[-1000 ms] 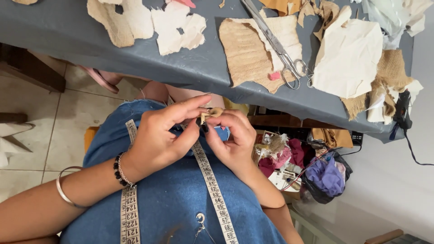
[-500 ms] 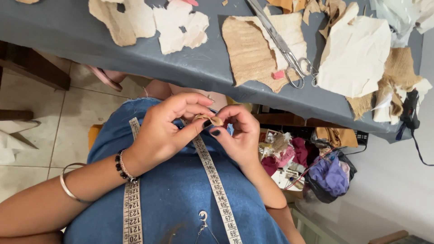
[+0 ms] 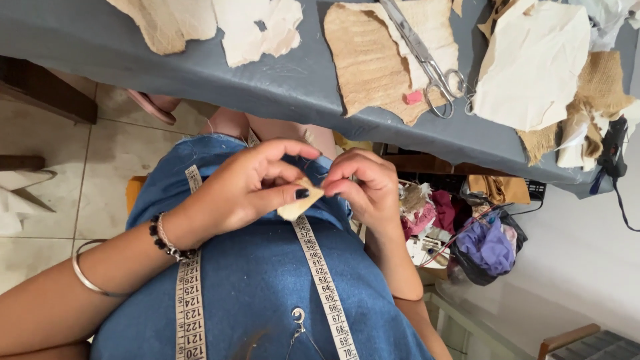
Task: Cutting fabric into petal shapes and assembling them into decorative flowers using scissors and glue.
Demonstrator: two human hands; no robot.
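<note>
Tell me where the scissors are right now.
In the head view the scissors lie at the upper right on the grey table, across a tan woven fabric piece, beside a cream cloth.

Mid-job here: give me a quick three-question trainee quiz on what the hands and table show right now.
1. True or false: the left hand pinches the small cream fabric scrap.
2. Where do the silver metal scissors lie? A) on the tan woven cloth piece on the grey table; B) in the person's lap; C) on the tiled floor.
3. Fill in: the white measuring tape hangs over a blue ____ garment.

Key: 1 true; 2 A; 3 denim. The right hand meets the scrap from the other side.
</note>
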